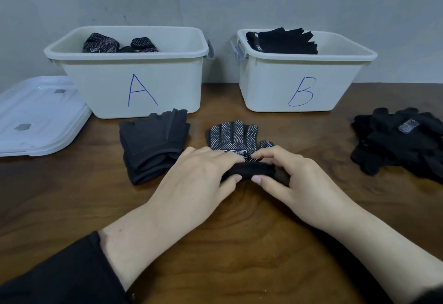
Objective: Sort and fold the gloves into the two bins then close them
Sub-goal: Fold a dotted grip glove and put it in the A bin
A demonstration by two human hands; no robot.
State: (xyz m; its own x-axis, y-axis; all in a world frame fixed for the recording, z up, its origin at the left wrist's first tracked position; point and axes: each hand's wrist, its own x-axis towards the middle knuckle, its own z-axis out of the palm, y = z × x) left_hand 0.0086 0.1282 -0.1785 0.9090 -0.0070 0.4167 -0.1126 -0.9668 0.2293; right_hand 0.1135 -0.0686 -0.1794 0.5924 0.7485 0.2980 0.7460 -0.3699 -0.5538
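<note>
A black glove with white dots [236,137] lies flat on the wooden table, fingers pointing away from me. My left hand [201,174] and my right hand [290,176] both pinch its rolled cuff end at the near edge, thumbs under, fingers on top. Bin A [134,80] stands at the back left and holds dotted gloves [103,43]. Bin B [299,80] at the back right holds plain black fingerless gloves [282,41]. A stack of dark fingerless gloves [153,145] lies left of my hands. A heap of black gloves [398,140] lies at the right.
Clear white lids [38,116] are stacked on the table at the far left, beside bin A. A grey wall stands right behind the bins. Grey latches hang on the bins' facing sides.
</note>
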